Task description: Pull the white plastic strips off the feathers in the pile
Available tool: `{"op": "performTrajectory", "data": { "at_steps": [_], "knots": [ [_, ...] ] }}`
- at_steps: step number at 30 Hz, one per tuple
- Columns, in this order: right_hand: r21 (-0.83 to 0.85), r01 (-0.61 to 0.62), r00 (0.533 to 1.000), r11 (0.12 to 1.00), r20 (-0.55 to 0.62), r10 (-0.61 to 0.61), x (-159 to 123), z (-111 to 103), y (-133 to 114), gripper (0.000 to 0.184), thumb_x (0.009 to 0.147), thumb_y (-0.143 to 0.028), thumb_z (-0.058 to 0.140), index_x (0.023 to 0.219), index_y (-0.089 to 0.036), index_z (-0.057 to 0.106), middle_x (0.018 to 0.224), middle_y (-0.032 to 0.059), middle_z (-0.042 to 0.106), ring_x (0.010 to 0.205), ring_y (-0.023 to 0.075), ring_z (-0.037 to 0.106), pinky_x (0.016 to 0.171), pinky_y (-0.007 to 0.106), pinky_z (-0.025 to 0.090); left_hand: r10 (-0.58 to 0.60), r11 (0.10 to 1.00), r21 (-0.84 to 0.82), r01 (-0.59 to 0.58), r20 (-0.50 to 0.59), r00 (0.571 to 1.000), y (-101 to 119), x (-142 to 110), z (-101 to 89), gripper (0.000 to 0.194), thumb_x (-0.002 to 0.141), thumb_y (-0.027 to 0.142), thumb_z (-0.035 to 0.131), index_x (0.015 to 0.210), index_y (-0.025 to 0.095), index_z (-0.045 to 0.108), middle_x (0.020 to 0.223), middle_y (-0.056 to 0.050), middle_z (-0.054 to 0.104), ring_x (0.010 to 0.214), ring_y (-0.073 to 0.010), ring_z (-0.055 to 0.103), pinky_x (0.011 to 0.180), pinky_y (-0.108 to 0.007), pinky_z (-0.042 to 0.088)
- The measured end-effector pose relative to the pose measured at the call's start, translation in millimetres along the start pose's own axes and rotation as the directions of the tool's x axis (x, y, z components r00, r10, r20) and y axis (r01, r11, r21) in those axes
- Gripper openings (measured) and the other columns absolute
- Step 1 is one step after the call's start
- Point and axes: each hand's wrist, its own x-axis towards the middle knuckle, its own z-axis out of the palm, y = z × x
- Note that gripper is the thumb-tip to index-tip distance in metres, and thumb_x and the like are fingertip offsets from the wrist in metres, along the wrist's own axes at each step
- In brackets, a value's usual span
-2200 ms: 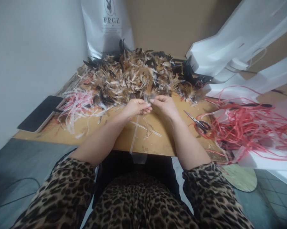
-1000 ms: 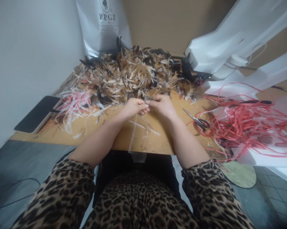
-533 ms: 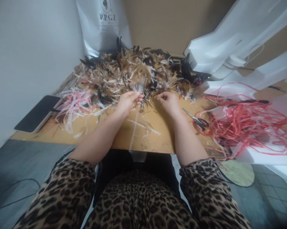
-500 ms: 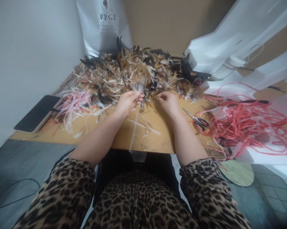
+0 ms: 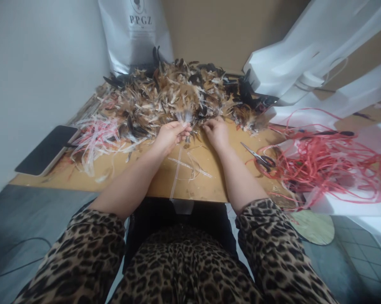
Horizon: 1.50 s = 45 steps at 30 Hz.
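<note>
My left hand (image 5: 173, 135) pinches a small bunch of feathers (image 5: 186, 116), pale and fluffy at the top, at the front of the pile. Just to its right, my right hand (image 5: 217, 131) has its fingers curled together against the pile's near edge; what they grip, if anything, is too small to make out. Brown, cream and black feathers (image 5: 165, 90) lie heaped behind both hands. Clear strips (image 5: 190, 165) cross one another on the tabletop (image 5: 209, 188) between my forearms.
Scissors (image 5: 262, 159) lie right of my right forearm, beside a tangle of red strips (image 5: 326, 166). At left are a phone (image 5: 46, 150) and a heap of white and pink strips (image 5: 93, 141). A silver bag (image 5: 139, 40) stands behind the pile; white sheeting (image 5: 282, 63) rises at right.
My right hand has moved left along the pile's edge, closer to my left hand. The left hand keeps its pinch on the feathers. The view has shifted slightly.
</note>
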Motion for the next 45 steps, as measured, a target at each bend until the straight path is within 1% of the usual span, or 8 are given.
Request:
{"op": "performTrajectory", "data": {
  "at_steps": [3,6,9,12,22,27,36,45],
  "knots": [
    [0.407,-0.16,0.983,0.899,-0.018,0.183,3,-4,1,0.013,0.073,-0.03,0.064,0.072,-0.017,0.065,0.072,0.0023,0.06,0.069,0.0146,0.053,0.07,0.029,0.045,-0.005,1.0,-0.024,0.005,-0.003,1.0,0,1,-0.8,0.013,0.078,0.02,0.073,0.08,0.009,0.067,0.074,-0.004,0.072,0.057,-0.0046,0.062,0.052,-0.014,0.045],
    [0.732,-0.328,0.936,0.597,0.164,0.313,3,-15,-4,0.024,0.063,-0.038,0.073,0.07,-0.018,0.062,0.056,-0.0039,0.054,0.051,0.0082,0.044,0.051,0.022,0.036,-0.04,0.998,-0.055,0.039,-0.011,0.999,2,2,-0.9,0.007,0.081,0.016,0.069,0.081,0.009,0.067,0.076,-0.005,0.072,0.059,-0.0052,0.064,0.051,-0.014,0.045],
    [0.817,-0.44,0.889,0.372,0.339,0.307,-1,-26,-16,0.037,0.049,-0.039,0.084,0.069,-0.018,0.061,0.055,-0.0049,0.055,0.048,0.0062,0.045,0.043,0.019,0.031,-0.095,0.991,-0.09,0.096,0.019,0.995,3,2,-0.4,0.004,0.082,0.012,0.066,0.082,0.008,0.067,0.078,-0.006,0.073,0.06,-0.0057,0.065,0.052,-0.013,0.046],
    [0.834,-0.48,0.869,0.271,0.41,0.276,-4,-32,-26,0.044,0.042,-0.037,0.089,0.07,-0.018,0.06,0.058,-0.0051,0.058,0.048,0.0053,0.048,0.042,0.018,0.034,-0.153,0.978,-0.131,0.16,0.059,0.986,4,0,-1.1,0.004,0.084,0.009,0.063,0.083,0.007,0.067,0.082,-0.008,0.073,0.063,-0.0071,0.067,0.053,-0.013,0.048],
    [0.896,-0.398,0.909,0.196,0.355,0.219,-7,-23,-34,0.045,0.043,-0.036,0.092,0.068,-0.019,0.059,0.058,-0.0062,0.061,0.05,0.0049,0.055,0.044,0.015,0.041,-0.419,0.849,-0.21,0.486,0.293,0.859,10,-5,-4.9,0.018,0.091,0.008,0.049,0.086,0.008,0.067,0.095,-0.015,0.072,0.071,-0.0093,0.069,0.052,-0.011,0.049],
    [0.896,-0.398,0.91,0.196,0.358,0.21,-8,-21,-35,0.044,0.043,-0.036,0.092,0.067,-0.019,0.06,0.06,-0.0052,0.063,0.05,0.0051,0.056,0.044,0.015,0.042,-0.412,0.851,-0.222,0.476,0.279,0.867,10,-6,-2.1,0.021,0.091,0.005,0.048,0.081,0.006,0.067,0.075,-0.009,0.069,0.063,-0.0067,0.066,0.053,-0.009,0.049],
    [0.914,-0.352,0.923,0.203,0.303,0.236,-3,-23,-24,0.037,0.052,-0.034,0.089,0.072,-0.02,0.061,0.062,-0.0061,0.063,0.055,0.0057,0.059,0.048,0.015,0.047,-0.265,0.92,-0.259,0.293,0.138,0.954,9,-4,0.7,0.016,0.088,0.002,0.052,0.082,0.006,0.067,0.077,-0.007,0.071,0.066,-0.0063,0.068,0.059,-0.01,0.051],
    [0.923,-0.336,0.938,0.188,0.308,0.162,-7,-19,-31,0.037,0.052,-0.035,0.089,0.073,-0.021,0.063,0.065,-0.0048,0.066,0.061,0.0069,0.062,0.053,0.015,0.05,-0.42,0.822,-0.271,0.501,0.307,0.854,13,-10,-1.0,0.019,0.091,0.006,0.047,0.087,0.008,0.065,0.096,-0.014,0.072,0.069,-0.007,0.067,0.055,-0.01,0.049]
  ]
}}
